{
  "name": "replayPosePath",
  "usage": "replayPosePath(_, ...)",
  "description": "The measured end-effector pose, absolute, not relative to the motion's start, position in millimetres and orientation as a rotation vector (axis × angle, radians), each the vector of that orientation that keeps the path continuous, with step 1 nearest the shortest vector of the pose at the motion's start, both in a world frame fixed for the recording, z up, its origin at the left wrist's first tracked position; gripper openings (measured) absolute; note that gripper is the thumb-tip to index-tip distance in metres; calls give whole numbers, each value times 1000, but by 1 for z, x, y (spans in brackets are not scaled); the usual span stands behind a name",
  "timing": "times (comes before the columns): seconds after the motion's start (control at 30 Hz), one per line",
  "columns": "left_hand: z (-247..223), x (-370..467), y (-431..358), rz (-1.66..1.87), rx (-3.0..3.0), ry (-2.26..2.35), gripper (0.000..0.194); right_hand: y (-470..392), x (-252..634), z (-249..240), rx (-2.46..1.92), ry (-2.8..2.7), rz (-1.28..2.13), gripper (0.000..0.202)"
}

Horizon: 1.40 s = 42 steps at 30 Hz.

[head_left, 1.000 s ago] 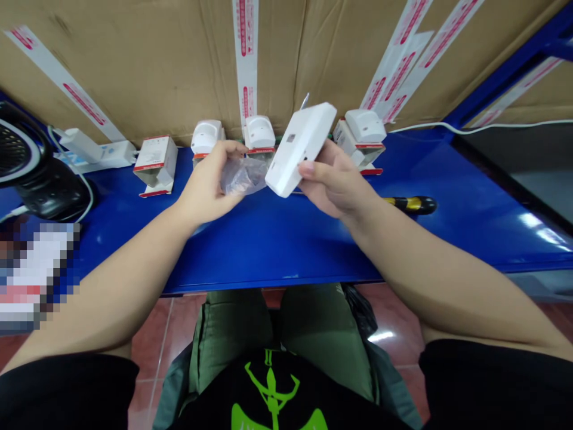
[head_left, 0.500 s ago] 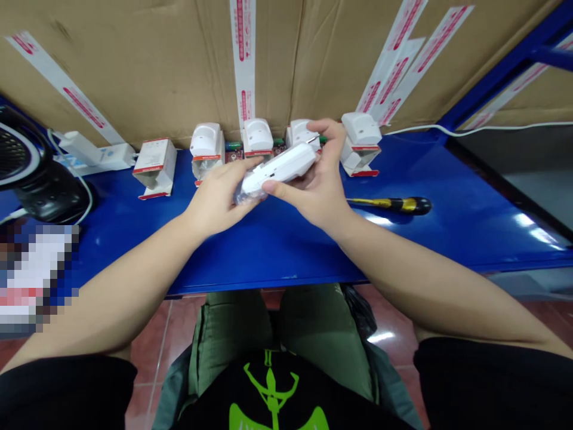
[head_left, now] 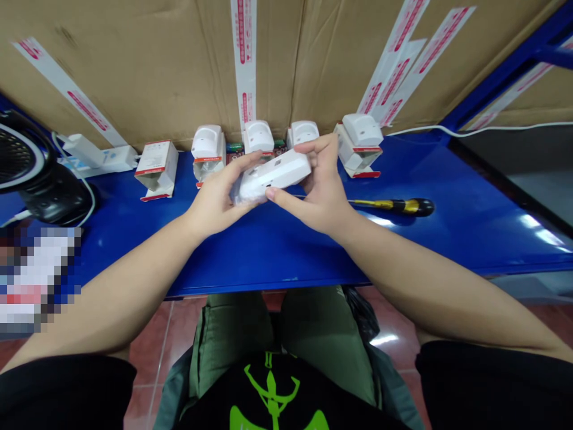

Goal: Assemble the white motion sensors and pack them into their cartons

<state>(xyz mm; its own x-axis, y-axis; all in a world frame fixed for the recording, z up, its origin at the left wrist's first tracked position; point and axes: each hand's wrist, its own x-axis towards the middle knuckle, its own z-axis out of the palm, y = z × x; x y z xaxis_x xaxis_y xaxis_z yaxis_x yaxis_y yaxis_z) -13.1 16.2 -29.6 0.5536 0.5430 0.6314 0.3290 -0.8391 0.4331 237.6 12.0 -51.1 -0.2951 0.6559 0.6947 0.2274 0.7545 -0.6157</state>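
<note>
A white plastic motion sensor (head_left: 276,174) is held between both hands above the blue table, its flat back partly showing. My left hand (head_left: 215,197) is closed round the sensor's left end, where crumpled clear plastic film (head_left: 243,190) shows. The right end is gripped by my right hand (head_left: 321,188), thumb along the near edge and fingers over the far one. Beyond the hands stand similar white motion sensors on small boxes: one (head_left: 207,141) at left, one (head_left: 258,136) in the middle, and others to the right, such as the sensor (head_left: 362,129) at the end.
An open small white box (head_left: 156,167) stands at the left, near a power strip (head_left: 114,159) and a black fan (head_left: 54,197). A yellow-black screwdriver (head_left: 398,206) lies right of my hands on the blue table (head_left: 268,257). Taped cardboard (head_left: 156,71) rises behind.
The motion sensor has tilted so that more of its flat back shows. Its right end and my right hand's fingers have shifted slightly left and down.
</note>
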Motion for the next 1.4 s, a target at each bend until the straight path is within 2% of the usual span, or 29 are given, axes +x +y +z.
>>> replayPosePath(0.3, -36, -11, 20, 1274, 2441, 649, 58, 9, 237, -43, -602, -1870, 607, 57)
replayPosePath(0.4, -40, -13, 25, 1299, 2386, 596, 57, 14, 241, -40, -618, -1844, 681, 56)
replayPosePath(0.63, -39, -14, 30, 1392, 2303, 438, 35, 14, 246, -27, -757, -1548, 1312, 59)
replayPosePath(0.8, -39, -11, 27, 1347, 2333, 405, 44, 15, 245, -29, -693, -1490, 1482, 59)
replayPosePath(0.93, -40, -10, 22, 1295, 2235, 530, 51, 22, 248, -36, -587, -1604, 1286, 59)
replayPosePath(1.17, -31, -12, 16, 1206, 2368, 719, 72, 28, 253, -44, -485, -1882, 689, 55)
replayPosePath(1.27, -29, -11, 13, 1202, 2458, 728, 71, 29, 248, -46, -357, -1915, 453, 48)
replayPosePath(1.4, -28, -9, 10, 1219, 2539, 695, 60, 27, 241, -47, -316, -1920, 255, 45)
